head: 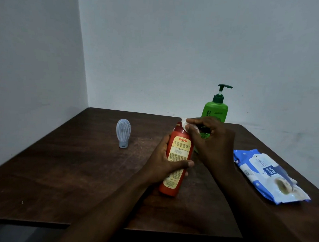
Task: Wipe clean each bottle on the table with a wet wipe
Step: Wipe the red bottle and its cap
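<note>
Three bottles [177,158]: left hand [160,163] grips the red one, right hand [209,139] pinches one wet wipe [185,123].

**Bottles, wipe and pack on the table**

The red shampoo bottle [178,158] with a yellow label tilts above the table, a white wet wipe [187,124] against its cap end. A green pump bottle [215,109] stands upright behind. A small translucent bottle [123,133] stands inverted at left. The blue wipe pack [269,176] lies right.

Colours of bottles, wipe and pack on a dark brown table [62,162]

A red bottle [177,158] with yellow label is seen under fingers [191,122]; white wipe [187,124], green pump bottle [215,108], pale blue ribbed bottle [123,133], blue-white pack [269,176].
</note>
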`<act>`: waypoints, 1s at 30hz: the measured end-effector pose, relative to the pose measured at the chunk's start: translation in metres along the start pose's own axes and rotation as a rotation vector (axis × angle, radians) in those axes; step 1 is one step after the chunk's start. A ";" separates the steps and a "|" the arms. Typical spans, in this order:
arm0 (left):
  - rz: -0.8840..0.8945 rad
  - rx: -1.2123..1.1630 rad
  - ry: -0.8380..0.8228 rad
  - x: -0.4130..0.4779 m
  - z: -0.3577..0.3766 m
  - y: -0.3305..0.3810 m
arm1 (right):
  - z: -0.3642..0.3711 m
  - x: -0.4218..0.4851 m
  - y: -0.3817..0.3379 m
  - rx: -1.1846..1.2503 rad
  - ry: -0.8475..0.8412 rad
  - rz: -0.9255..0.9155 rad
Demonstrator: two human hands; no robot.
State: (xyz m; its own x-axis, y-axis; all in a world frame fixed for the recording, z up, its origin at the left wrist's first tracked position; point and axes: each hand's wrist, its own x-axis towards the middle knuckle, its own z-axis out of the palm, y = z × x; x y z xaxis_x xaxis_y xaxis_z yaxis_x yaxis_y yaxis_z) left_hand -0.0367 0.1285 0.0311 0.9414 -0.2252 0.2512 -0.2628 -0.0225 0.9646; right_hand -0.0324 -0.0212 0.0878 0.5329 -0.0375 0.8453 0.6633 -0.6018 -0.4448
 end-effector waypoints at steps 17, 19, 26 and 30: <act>-0.069 -0.280 0.001 -0.005 0.001 0.001 | 0.007 -0.031 -0.008 -0.056 -0.119 -0.156; -0.055 -0.303 -0.037 -0.007 0.002 0.003 | 0.006 -0.028 -0.008 -0.061 -0.116 -0.139; -0.123 -0.395 -0.022 -0.001 0.005 0.005 | 0.005 0.000 -0.011 -0.056 -0.057 -0.130; -0.110 -0.373 -0.029 0.001 0.003 0.004 | 0.009 0.010 -0.016 -0.052 -0.081 -0.087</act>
State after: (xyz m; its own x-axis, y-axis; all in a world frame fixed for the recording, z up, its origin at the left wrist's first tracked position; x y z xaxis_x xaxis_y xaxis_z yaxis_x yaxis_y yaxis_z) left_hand -0.0373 0.1253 0.0350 0.9520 -0.2685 0.1469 -0.0602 0.3061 0.9501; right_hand -0.0331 -0.0048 0.1013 0.5169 0.0797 0.8523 0.6814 -0.6410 -0.3533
